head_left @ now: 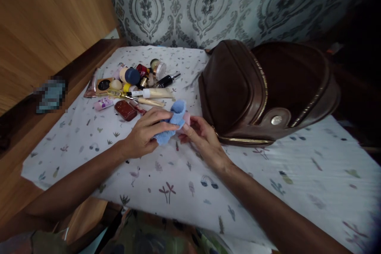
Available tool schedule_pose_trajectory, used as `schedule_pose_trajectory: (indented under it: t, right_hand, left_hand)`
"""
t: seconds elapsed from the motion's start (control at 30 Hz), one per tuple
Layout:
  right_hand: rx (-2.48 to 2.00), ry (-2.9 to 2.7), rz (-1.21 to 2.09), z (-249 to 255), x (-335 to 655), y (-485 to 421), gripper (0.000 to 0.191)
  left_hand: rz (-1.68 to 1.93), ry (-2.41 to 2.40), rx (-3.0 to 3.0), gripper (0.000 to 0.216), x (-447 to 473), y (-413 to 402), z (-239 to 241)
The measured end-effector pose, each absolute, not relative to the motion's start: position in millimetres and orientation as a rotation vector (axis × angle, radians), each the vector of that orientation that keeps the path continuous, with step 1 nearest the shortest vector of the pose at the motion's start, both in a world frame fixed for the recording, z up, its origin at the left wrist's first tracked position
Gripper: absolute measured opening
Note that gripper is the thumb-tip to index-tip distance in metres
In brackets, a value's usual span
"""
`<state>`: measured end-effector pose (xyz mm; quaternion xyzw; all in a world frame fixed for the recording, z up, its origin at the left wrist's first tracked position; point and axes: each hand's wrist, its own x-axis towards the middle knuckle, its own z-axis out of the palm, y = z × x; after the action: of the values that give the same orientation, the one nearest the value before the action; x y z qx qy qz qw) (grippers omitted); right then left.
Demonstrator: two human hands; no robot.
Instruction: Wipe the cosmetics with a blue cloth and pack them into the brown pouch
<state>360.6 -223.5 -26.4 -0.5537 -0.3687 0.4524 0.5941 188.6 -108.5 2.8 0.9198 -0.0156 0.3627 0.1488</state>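
Note:
My left hand (pixel 145 131) grips a light blue cloth (pixel 175 121), pressing it against a small pink item (pixel 186 118). My right hand (pixel 202 137) holds that pink item by the fingertips; the cloth hides most of it. Both hands meet above a white printed sheet (pixel 166 182), just in front of a brown leather bag (pixel 262 91) with gold zips.
A heap of cosmetics (pixel 133 85) lies behind my left hand: tubes, small jars, a dark red case, a pink container. A wooden panel (pixel 44 20) and ledge run along the left. Patterned wallpaper (pixel 208 4) stands behind. The sheet's near edge hangs by my lap.

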Motion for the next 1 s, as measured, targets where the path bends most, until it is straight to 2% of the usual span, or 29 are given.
schedule_pose_trajectory:
  t: [0.2, 0.4, 0.67, 0.8, 1.0]
  right_hand:
    - [-1.044, -0.646, 1.134, -23.5, 355.4, -222.3, 0.041]
    - [-0.955, -0.538, 1.282, -16.1, 359.8, -222.2, 0.041]
    - [-0.845, -0.425, 1.470, -9.1, 366.6, -223.4, 0.039]
    - [-0.924, -0.551, 1.396, -11.1, 361.6, -223.7, 0.038]
    - [-1.074, -0.670, 1.093, -17.4, 357.2, -222.3, 0.045]
  left_hand:
    - [1.104, -0.166, 2.754, 0.026, 188.9, -112.7, -2.0]
    - [1.135, -0.127, 2.746, 0.025, 189.1, -115.1, -3.4]
    - [1.128, 0.191, 2.480, 0.014, 187.1, -112.6, -0.7]
    - [1.133, 0.245, 2.404, 0.013, 188.6, -109.0, -0.7]
    - [1.023, 0.184, 2.333, 0.011, 189.6, -107.2, 0.5]
